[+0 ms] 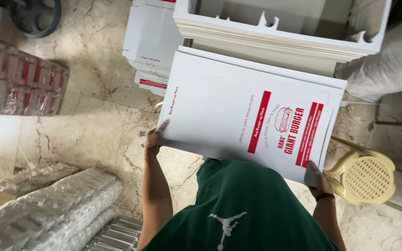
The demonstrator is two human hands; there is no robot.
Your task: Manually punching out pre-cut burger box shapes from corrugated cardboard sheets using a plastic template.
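We pinch a flat white printed carton (pixel 252 123) at its near corners, left hand (pixel 153 138) and right hand (pixel 319 182) both closed on it, above a stack of cartons (pixel 275 74).

floor (pixel 94 125): pale marble w/ dark veins, runs below and to the left of the fingers
wrapped bundles (pixel 56 204): clear-plastic packs, pale contents, low and left of the fingers, lying side by side
red/white packs (pixel 19 83): shrink-wrapped block, far left, well apart from the fingers
dark wheel (pixel 36 14): round, spoked, top-left corner, partly cut off
side stack (pixel 152 42): flat white sheets w/ red print, on floor, above the fingers
yellow stool (pixel 366 176): plastic, perforated round seat, just beside the fingers on the right
white sack (pixel 391 60): bulky, upper right, past the fingers
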